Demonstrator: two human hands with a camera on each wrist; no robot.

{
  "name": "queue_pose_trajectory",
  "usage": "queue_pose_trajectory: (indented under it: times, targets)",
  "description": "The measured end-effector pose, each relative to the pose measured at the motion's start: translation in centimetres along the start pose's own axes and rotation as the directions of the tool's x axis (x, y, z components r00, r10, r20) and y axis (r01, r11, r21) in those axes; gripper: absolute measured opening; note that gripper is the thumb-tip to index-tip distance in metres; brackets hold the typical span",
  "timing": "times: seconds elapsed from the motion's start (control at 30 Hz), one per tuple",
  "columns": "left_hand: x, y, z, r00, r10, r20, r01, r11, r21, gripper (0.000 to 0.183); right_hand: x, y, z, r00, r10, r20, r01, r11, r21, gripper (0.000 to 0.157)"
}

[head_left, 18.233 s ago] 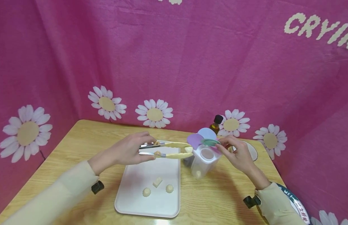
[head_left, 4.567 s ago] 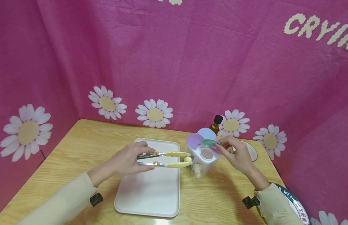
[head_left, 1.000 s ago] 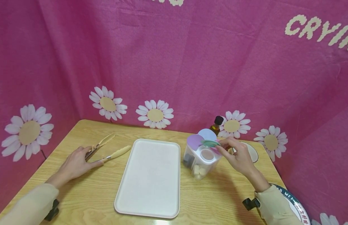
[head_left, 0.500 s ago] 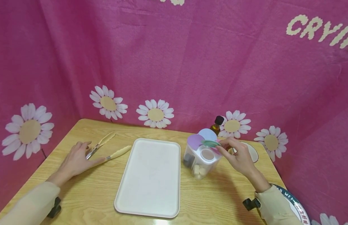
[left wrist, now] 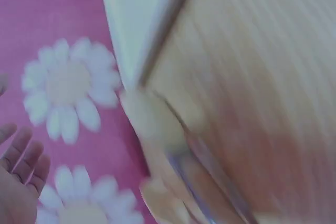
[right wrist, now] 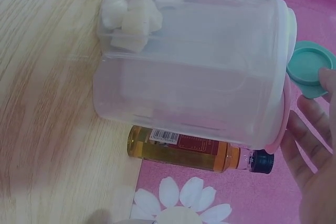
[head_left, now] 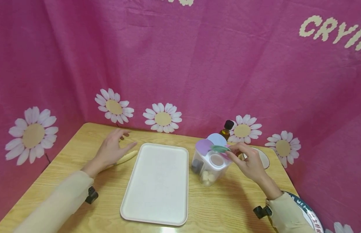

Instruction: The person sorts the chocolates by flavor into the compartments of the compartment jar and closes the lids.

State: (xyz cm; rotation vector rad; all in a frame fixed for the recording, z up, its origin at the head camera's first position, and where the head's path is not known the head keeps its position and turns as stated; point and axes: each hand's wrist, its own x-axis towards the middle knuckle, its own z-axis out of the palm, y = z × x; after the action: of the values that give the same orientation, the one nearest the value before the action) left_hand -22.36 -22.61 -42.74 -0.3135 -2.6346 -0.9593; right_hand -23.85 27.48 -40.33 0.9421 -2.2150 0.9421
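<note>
My left hand [head_left: 109, 150] is over the tongs with its fingers apart, holding nothing. The tongs [head_left: 126, 157] lie on the table left of the tray, partly hidden by that hand; in the left wrist view the tongs [left wrist: 157, 124] are blurred. My right hand [head_left: 250, 161] pinches the raised green flip lid [head_left: 219, 149] of a clear container [head_left: 210, 168]. Beneath that lid the round opening [head_left: 216, 159] is uncovered. Several pale cream pieces [right wrist: 131, 22] sit at the bottom of one compartment; dark contents [head_left: 197, 165] show in another. The purple lid [head_left: 203, 147] and blue lid [head_left: 216, 139] are down.
A white tray [head_left: 155, 184] lies mid-table, left of the container. Behind the container stands a small amber bottle [right wrist: 184, 148] with a black cap. A white round-edged item [head_left: 263, 158] is behind my right hand; a patterned round object [head_left: 305, 208] sits near the right sleeve.
The cream pieces from the tray and tongs are now in the container. My left hand laid the tongs on the table, released them and moved rightward. The right hand stays on the green lid.
</note>
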Motion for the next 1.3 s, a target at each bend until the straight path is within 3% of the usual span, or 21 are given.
queue_pose_trajectory:
  times: [0.27,0.47,0.77,0.93,1.1,1.3]
  targets:
    - [2.4,6.1,5.5,0.984,0.18,-0.003,-0.178,0.97,-0.168,0.037,-0.1,0.0,-0.1,1.0,0.005,0.011,-0.005,1.0,0.001,0.029]
    - [3.2,10.5,9.1,0.946,0.322,-0.028,-0.317,0.91,-0.267,0.034,-0.1,0.1,-0.1,1.0,0.0,0.003,0.0,1.0,0.001,0.031]
    - [4.3,16.0,12.8,0.909,0.417,-0.015,-0.396,0.852,-0.344,0.032,0.0,0.0,0.0,1.0,0.001,0.002,-0.001,1.0,0.005,0.03]
    - [4.8,17.9,14.2,0.885,0.466,-0.023,-0.447,0.832,-0.328,0.027,0.0,-0.1,-0.1,1.0,0.016,0.011,-0.016,1.0,0.002,0.029]
    - [5.0,18.7,15.3,0.89,0.455,-0.011,-0.43,0.833,-0.347,0.025,0.0,-0.1,-0.1,1.0,0.015,0.019,-0.015,1.0,-0.001,0.028]
    - [5.1,19.1,15.4,0.894,0.449,-0.003,-0.423,0.84,-0.338,0.018,-0.1,-0.2,-0.1,1.0,-0.008,0.019,0.008,1.0,-0.006,0.029]
